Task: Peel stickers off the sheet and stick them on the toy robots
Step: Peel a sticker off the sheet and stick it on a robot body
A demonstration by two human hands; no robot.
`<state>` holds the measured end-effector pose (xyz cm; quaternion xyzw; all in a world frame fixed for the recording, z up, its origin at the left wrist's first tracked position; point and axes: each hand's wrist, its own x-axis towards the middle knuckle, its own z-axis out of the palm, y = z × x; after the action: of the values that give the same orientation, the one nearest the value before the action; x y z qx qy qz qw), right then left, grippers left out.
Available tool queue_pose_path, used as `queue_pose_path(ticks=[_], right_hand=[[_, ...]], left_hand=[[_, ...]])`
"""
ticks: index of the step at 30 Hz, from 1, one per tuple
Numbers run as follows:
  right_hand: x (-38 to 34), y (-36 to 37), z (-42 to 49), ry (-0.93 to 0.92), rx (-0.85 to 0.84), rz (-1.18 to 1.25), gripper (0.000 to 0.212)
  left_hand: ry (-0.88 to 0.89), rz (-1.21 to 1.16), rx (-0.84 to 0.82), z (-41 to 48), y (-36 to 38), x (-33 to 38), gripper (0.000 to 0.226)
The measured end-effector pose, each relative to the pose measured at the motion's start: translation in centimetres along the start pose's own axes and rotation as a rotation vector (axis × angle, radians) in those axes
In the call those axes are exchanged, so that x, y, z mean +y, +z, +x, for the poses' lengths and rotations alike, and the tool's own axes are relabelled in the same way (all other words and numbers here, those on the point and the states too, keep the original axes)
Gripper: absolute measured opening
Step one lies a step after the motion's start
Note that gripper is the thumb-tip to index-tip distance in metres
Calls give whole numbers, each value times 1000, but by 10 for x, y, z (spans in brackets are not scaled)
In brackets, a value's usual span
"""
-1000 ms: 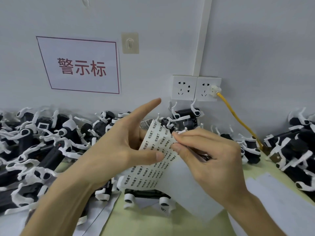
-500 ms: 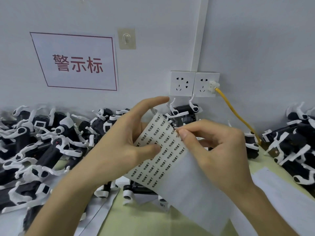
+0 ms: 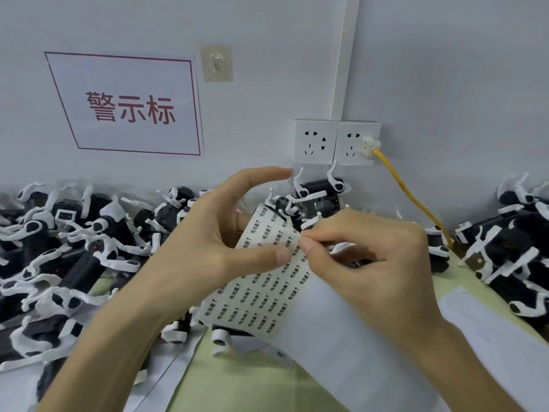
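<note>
Two hands share the sticker sheet (image 3: 261,295), which slants up-left: the left hand (image 3: 202,248) grips it, thumb on its face; the right hand (image 3: 377,263) pinches its upper right edge.

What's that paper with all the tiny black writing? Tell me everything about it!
It is a sticker sheet, white and paper-like, with neat rows of small black-printed labels; its lower right part is blank. It is held up above the table, bent into a curve. The left hand holds it, thumb on the front, fingers behind. The right hand pinches its upper right edge; whether a sticker is lifting is too small to tell.
</note>
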<state>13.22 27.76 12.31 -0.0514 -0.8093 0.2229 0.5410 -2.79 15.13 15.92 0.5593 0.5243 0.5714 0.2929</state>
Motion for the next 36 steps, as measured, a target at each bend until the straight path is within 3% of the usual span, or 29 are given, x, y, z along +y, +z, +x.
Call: queue_pose_path(ticks=[17, 36], right_hand=[[-5, -6, 7, 242, -66, 156, 11], [-3, -11, 8, 78, -110, 44, 6]], left_hand=[[69, 145, -27, -2, 2, 2, 69], [75, 148, 23, -1, 7, 4, 62]])
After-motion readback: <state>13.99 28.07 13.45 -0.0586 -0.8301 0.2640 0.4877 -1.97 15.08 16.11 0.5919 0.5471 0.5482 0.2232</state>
